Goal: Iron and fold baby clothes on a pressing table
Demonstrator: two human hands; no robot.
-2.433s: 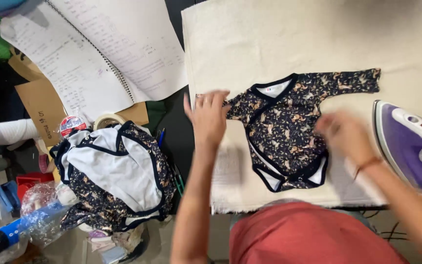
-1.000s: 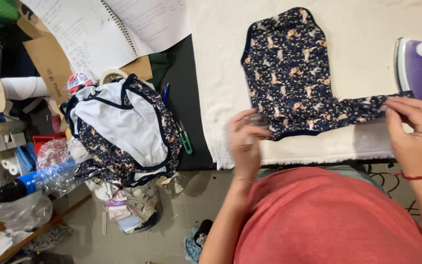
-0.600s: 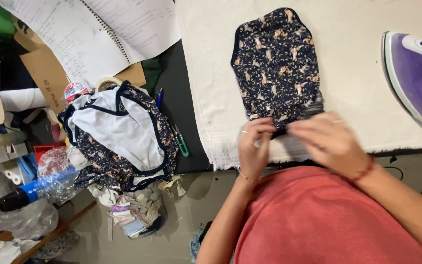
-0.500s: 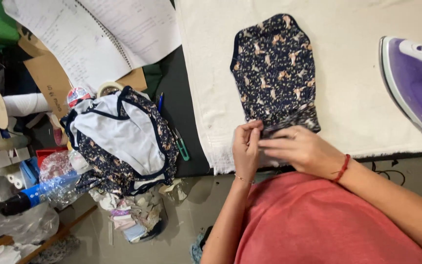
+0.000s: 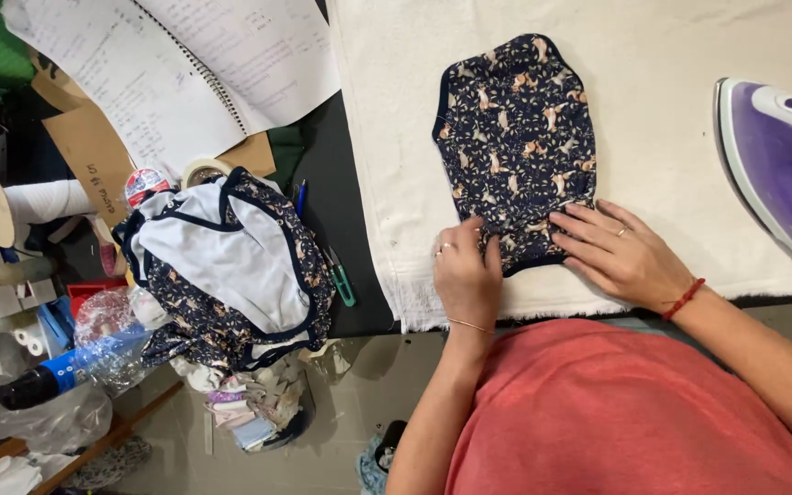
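A small navy baby bodysuit (image 5: 517,137) with a pale animal print lies folded on the cream ironing cloth (image 5: 671,55). My left hand (image 5: 466,275) rests on its near left corner, fingers bent onto the fabric. My right hand (image 5: 618,253) lies flat on its near right corner, fingers spread, with a red cord at the wrist. Both hands press the near edge of the garment against the cloth.
A purple and white iron (image 5: 781,160) stands at the right on the cloth. Left of the cloth is a pile of navy and white garments (image 5: 226,266), an open spiral notebook (image 5: 176,64), tape rolls (image 5: 202,170), a green-handled tool (image 5: 341,280) and clutter below.
The spread bodysuit was turned and its sleeves folded in. My hands have since parted a little along the near edge, right hand moving to the right corner.
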